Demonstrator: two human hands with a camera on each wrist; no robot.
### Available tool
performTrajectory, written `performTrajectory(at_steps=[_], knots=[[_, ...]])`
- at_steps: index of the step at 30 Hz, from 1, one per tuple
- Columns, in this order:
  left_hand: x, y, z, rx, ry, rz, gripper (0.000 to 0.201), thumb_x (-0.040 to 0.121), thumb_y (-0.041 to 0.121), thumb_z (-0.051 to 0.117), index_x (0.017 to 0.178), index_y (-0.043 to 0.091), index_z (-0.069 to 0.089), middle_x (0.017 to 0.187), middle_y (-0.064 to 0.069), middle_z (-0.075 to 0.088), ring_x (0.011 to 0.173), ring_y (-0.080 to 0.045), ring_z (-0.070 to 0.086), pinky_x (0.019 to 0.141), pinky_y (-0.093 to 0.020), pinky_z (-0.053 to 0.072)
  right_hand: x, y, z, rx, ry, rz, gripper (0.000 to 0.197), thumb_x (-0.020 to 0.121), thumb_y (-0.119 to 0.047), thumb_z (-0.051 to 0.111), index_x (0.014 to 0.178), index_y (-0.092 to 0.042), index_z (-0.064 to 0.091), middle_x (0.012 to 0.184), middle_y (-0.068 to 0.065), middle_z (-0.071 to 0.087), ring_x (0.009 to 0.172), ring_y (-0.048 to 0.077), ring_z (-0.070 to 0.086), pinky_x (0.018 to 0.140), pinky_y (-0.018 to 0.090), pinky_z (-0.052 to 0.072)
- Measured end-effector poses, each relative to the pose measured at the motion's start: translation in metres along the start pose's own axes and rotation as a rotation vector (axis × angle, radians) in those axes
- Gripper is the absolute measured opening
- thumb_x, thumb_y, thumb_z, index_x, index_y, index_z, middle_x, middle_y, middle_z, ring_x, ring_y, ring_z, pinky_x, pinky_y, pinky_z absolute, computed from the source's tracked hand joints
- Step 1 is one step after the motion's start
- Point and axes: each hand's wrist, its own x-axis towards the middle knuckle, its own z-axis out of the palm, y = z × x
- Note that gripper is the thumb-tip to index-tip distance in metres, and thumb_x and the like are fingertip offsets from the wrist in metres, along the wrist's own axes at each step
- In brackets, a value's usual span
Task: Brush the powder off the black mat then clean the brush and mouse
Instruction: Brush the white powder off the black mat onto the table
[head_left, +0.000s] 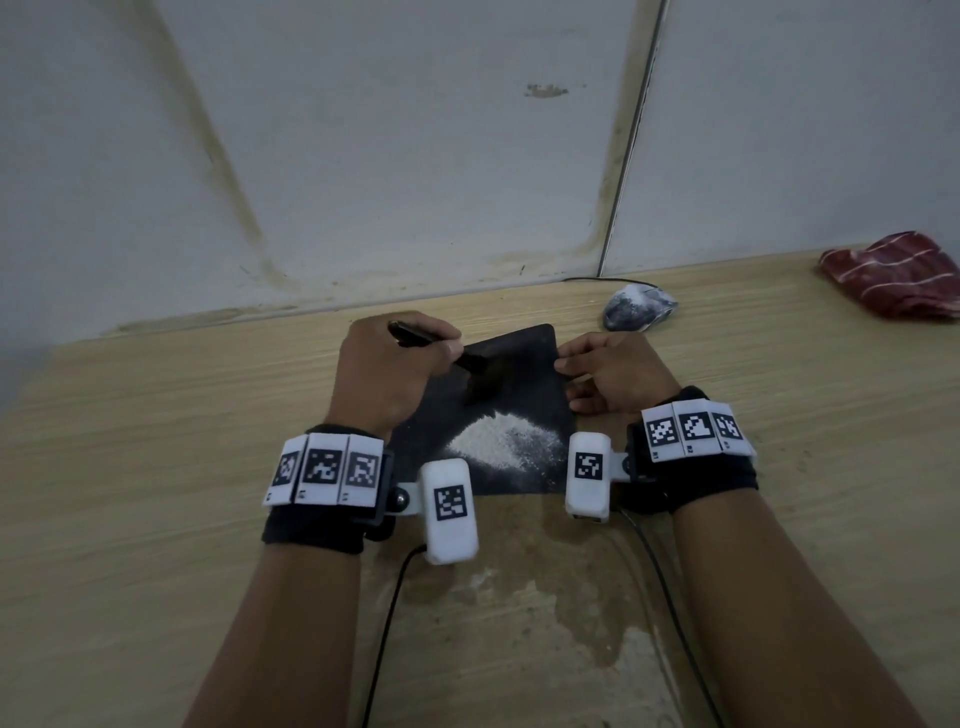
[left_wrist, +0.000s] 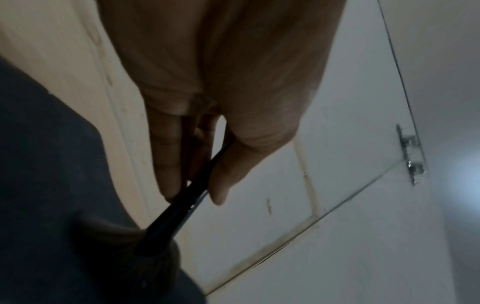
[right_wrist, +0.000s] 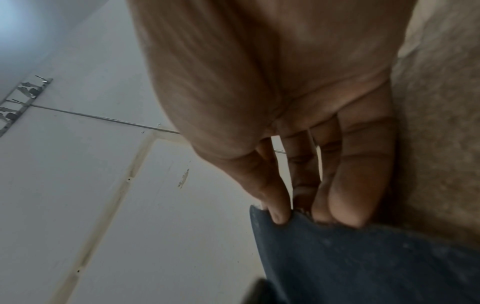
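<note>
Two hands are working at a black mat (head_left: 524, 384) lying on a wooden table (head_left: 156, 415).

The left hand (head_left: 387, 371) is gripping a black brush (head_left: 470, 371) by its handle, fingers and thumb curled round it, and the bristles are resting on the mat's middle, just beyond a heap of white powder (head_left: 506, 441) lying near the mat's near edge. The right hand (head_left: 610, 371) is pinching the mat's right edge, its fingertips (right_wrist: 279, 216) folding over the rim; the edge seems to be lifting slightly, though blur is making that uncertain. More powder is dusting the table in front of the mat. A powder-covered mouse (head_left: 639, 307) is sitting beyond the mat's far right corner, apart from it, and a red cloth (head_left: 898, 283) is lying farther right.
</note>
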Motion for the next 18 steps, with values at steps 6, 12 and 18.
performTrajectory(at_steps=[6, 12, 18], knots=[[-0.001, 0.006, -0.006, 0.157, 0.218, 0.089, 0.013, 0.077, 0.016, 0.077, 0.076, 0.028, 0.076, 0.083, 0.009, 0.074, 0.084, -0.009, 0.068, 0.084, -0.028, 0.054, -0.002, -0.003, -0.001, 0.013, -0.016, -0.01, 0.014, 0.09, 0.0, 0.068, 0.08, -0.01, 0.065, 0.062, 0.004, 0.061, 0.043, 0.016, 0.056, 0.044, 0.026, 0.053], [-0.013, 0.013, 0.008, 0.19, -0.189, 0.055, 0.013, 0.079, 0.0, 0.076, 0.079, 0.012, 0.078, 0.08, -0.002, 0.074, 0.067, -0.002, 0.067, 0.06, -0.008, 0.046, -0.003, 0.002, -0.003, 0.009, -0.019, 0.001, 0.015, 0.09, 0.0, 0.067, 0.081, -0.011, 0.064, 0.065, 0.005, 0.06, 0.045, 0.017, 0.055, 0.045, 0.026, 0.052], [-0.006, 0.02, -0.001, 0.062, -0.027, 0.151, 0.015, 0.076, 0.01, 0.079, 0.078, 0.025, 0.075, 0.076, 0.006, 0.072, 0.075, -0.015, 0.067, 0.072, -0.033, 0.053, -0.003, -0.002, -0.002, 0.021, -0.034, 0.01, 0.013, 0.091, 0.0, 0.066, 0.082, -0.01, 0.063, 0.066, 0.007, 0.058, 0.046, 0.017, 0.053, 0.043, 0.025, 0.051]])
